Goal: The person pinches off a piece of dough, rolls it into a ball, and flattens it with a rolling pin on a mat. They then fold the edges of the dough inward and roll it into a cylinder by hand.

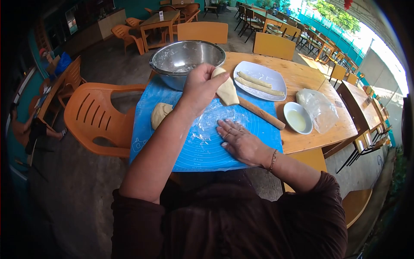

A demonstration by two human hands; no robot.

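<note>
I read the step in hand as handling a pale, flattened piece of soft dough (227,93) in the air, with the left hand (199,88) doing the lifting. Its fingers are pinched narrow on the dough's upper end, thumb towards the right; the rest hangs free above the blue printed silicone mat (189,157). The right hand (245,144) holds nothing: its fingers lie extended, slightly apart, palm down on the floured part of the mat, nearer me than the dough.

As I judge it, the next move calls for a light pinch and a slow lowering, free end first, so the soft piece neither stretches nor folds. The right fingers would need to stay out from under it.

The dough's long axis runs from the left fingers downwards and a little to the right in my view, its blunt free end pointing towards the mat. That end appears beside the near-left end of the brown wooden rolling pin (264,115); I can't tell whether they touch. The pin slants away from there, down to the right, beyond the right fingers.
</note>
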